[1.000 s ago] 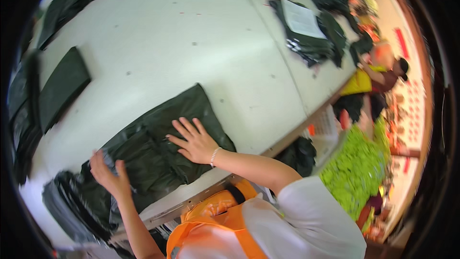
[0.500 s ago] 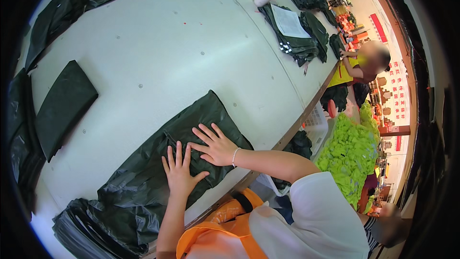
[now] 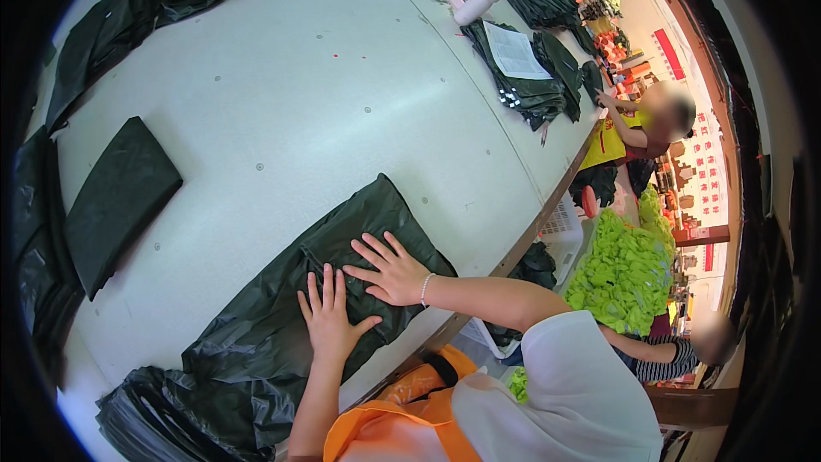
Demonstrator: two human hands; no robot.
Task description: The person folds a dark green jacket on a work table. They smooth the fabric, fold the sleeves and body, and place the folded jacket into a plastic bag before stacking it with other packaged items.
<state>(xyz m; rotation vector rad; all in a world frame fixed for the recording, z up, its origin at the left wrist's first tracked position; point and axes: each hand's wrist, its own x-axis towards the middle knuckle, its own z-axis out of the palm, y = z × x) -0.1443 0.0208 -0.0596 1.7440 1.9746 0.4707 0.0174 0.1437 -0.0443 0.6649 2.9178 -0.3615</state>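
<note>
Together, left hand (image 3: 333, 327) spread, right hand (image 3: 398, 278) spread, flat on dark fabric (image 3: 256, 338).

The single view comes from the wearer's head, through the left of two fisheye cameras mounted side by side, and faces down over a pale table (image 3: 299, 120). It looks from above and fairly close, with the left hand (image 3: 330, 325) and right hand (image 3: 393, 274) below its centre and the white sleeve (image 3: 586, 368) nearer the lens (a round dark rim crops the corners). Toward the right, a farther wall (image 3: 706, 162) appears tipped sideways.
</note>
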